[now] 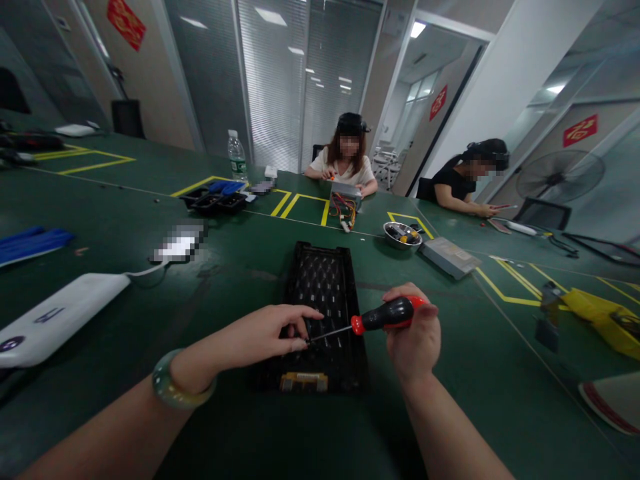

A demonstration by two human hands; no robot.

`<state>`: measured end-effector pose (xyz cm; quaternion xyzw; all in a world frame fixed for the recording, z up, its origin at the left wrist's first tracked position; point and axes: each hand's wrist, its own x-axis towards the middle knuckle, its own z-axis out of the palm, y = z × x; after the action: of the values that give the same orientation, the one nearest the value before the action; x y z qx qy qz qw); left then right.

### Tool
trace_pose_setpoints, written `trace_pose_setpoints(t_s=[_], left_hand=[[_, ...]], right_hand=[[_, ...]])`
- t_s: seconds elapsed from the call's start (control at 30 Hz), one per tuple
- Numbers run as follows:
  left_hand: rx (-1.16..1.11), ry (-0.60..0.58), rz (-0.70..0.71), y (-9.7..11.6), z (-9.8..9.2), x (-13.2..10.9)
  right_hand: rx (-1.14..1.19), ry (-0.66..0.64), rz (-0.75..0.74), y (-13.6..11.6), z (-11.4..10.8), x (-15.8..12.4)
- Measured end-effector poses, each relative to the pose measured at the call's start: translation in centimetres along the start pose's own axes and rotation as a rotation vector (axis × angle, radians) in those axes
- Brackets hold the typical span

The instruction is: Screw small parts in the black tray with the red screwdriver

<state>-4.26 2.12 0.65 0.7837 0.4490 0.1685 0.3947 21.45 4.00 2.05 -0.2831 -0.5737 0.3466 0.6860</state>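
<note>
A black rectangular panel (345, 287) lies flat on the table in front of me, with a raised diamond pattern, small pale marks and a yellowish strip at its near end. My right hand (415, 340) is wrapped around the red and black handle of a screwdriver (385, 315). The screwdriver's thin shaft slants down to the left, its tip at the panel's middle. Close to that tip, my left hand (285, 330) rests over the panel with thumb and fingers drawn together; whatever they pinch is too small to make out.
A white power bank (65, 317) is cabled to a phone (180, 243) on the left. Beyond the panel are a metal bowl of small parts (403, 235), a grey metal box (450, 258), black trays (215, 200) and a water bottle (237, 159). Two people sit across the table.
</note>
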Motion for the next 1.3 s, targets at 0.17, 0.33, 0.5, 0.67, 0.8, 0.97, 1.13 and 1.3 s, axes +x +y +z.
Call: trace_pose_setpoints(t_s=[0.17, 0.33, 0.5, 0.67, 0.8, 0.97, 1.13, 1.3], left_hand=[[-0.014, -0.046, 0.014, 0.1, -0.1, -0.2], [0.102, -0.102, 0.065, 0.4, -0.5, -0.4], [0.137, -0.124, 0.093, 0.7, -1.0, -0.8], [0.214, -0.174, 0.128, 0.9, -1.3, -1.2], [0.223, -0.207, 0.140, 0.9, -1.3, -1.5], [0.205, -0.225, 0.145, 0.9, -1.4, -1.7], [0.188, -0.186, 0.127, 1.0, -1.4, -1.7], [0.226, -0.125, 0.058, 0.8, -1.2, -1.8]], right_hand=[[-0.024, -0.118, 0.106, 0.1, 0.3, -0.3], [-0.054, -0.180, 0.242, 0.1, 0.7, -0.5], [-0.017, -0.136, 0.250, 0.0, 1.1, -0.7], [-0.004, -0.142, 0.291, 0.0, 1.4, -1.2], [-0.011, -0.173, 0.298, -0.1, 1.8, -1.7], [-0.052, -0.192, 0.259, -0.4, 2.3, -1.9], [-0.055, -0.179, 0.285, -0.4, 2.4, -1.8], [-0.079, -0.147, 0.290, -0.5, 2.4, -1.8]])
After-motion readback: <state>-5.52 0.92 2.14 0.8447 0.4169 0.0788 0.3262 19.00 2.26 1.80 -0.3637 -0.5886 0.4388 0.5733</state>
